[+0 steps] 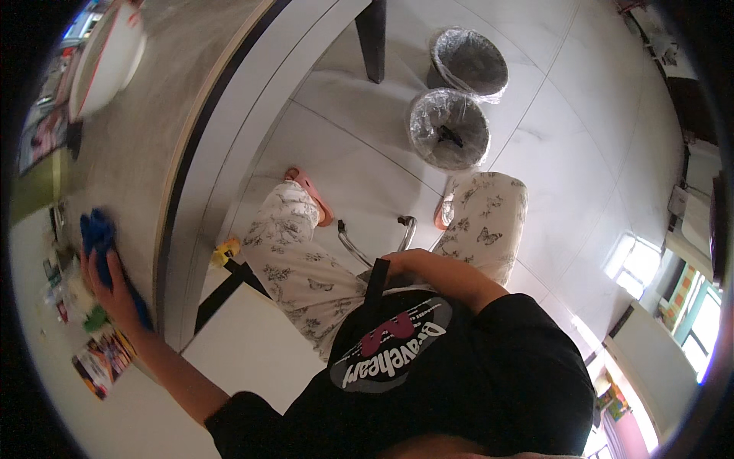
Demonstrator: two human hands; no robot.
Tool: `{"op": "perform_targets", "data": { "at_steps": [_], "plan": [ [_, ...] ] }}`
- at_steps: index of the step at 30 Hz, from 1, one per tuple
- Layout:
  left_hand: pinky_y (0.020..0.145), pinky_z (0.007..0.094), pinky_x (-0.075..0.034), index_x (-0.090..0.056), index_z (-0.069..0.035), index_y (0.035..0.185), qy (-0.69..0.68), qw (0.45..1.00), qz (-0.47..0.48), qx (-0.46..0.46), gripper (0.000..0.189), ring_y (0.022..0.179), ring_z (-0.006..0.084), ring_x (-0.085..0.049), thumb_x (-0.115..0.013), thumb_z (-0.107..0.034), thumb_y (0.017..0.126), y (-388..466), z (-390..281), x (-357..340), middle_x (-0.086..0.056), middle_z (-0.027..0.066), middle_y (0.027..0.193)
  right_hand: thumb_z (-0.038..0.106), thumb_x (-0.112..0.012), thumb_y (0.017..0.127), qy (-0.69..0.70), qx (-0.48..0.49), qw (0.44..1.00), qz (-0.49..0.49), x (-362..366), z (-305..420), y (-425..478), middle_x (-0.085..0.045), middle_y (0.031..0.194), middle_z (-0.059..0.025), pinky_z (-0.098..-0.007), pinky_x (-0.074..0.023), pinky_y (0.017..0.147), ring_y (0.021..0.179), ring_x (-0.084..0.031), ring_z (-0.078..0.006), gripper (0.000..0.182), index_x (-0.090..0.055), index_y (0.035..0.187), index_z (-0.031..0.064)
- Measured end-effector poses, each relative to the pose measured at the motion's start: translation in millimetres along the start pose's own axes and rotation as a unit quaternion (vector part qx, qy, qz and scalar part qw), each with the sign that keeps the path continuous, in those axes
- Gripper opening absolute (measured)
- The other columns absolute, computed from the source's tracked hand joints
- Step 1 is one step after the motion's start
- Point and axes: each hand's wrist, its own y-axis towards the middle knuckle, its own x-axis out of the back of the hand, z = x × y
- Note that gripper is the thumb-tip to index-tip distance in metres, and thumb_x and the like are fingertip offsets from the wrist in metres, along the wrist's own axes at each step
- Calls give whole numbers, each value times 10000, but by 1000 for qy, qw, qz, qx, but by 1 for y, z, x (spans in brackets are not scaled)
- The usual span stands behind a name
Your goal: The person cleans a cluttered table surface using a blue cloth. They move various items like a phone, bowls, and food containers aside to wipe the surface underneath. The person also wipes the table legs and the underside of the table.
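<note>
My left hand (pixel 109 284) presses on a crumpled blue cloth (pixel 97 229) on the grey-brown tabletop (pixel 137 143), close to its edge. The cloth shows beyond my fingers and also along the side of my wrist. A white bowl (pixel 109 69) with a red rim stands farther along the same top. Down at my lap, my right hand (pixel 397 265) is beside a black strap (pixel 377 281). Its fingers are mostly hidden, so I cannot make out whether it grips anything. Chrome metal legs (pixel 408 232) show between my knees.
Two bins, a farther one (pixel 470 57) and a nearer one (pixel 450 129), stand on the tiled floor (pixel 355 115) with clear plastic liners; the nearer contains something dark. A dark table leg (pixel 373 40) is close by. A white panel (pixel 252 344) lies beside my left thigh.
</note>
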Motion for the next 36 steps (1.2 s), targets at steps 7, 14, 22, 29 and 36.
{"op": "perform_targets", "data": {
  "at_steps": [7, 14, 22, 29, 36],
  "plan": [
    [975, 392, -399, -619, -2, 1096, 75, 996, -25, -26, 446, 1129, 344, -533, -651, -372, 849, 42, -23, -41, -581, 161, 1228, 440, -578, 841, -338, -59, 919, -195, 7, -13, -43, -639, 1109, -150, -431, -475, 866, 1041, -598, -327, 468, -613, 1175, 114],
    [933, 372, -440, -642, 1, 1044, 75, 996, -51, 0, 385, 1092, 312, -561, -672, -316, 828, 14, -98, -24, -595, 148, 1215, 370, -584, 857, -259, 11, 881, -396, -7, 7, -96, -668, 973, -155, -410, -507, 791, 898, -649, -277, 429, -615, 1159, 67],
    [817, 403, -463, -603, -21, 900, -368, 916, -135, -86, 274, 934, 300, -582, -683, -269, 817, -42, -298, -47, -616, 152, 1018, 297, -561, 927, 146, 263, 803, -515, -33, 120, -179, -625, 1056, -107, -313, -511, 681, 812, -628, -168, 476, -451, 1334, 75],
    [755, 332, -518, -527, -38, 1199, -885, 379, 204, 177, 485, 907, 211, -627, -556, -432, 917, -122, -324, -79, -633, 91, 1004, 365, -552, 933, 238, 420, 735, -476, -57, 198, -229, -482, 1259, -113, -370, -509, 755, 1005, -569, -242, 663, -220, 1456, 127],
    [845, 385, -531, -448, -67, 1296, -910, 286, 242, 176, 543, 1006, 241, -616, -445, -483, 948, -167, -315, -115, -593, 120, 1152, 124, -556, 916, 275, 365, 730, -509, -53, 199, -214, -575, 1024, -43, -393, -502, 738, 915, -563, -188, 192, -497, 1093, 80]
  ]
}}
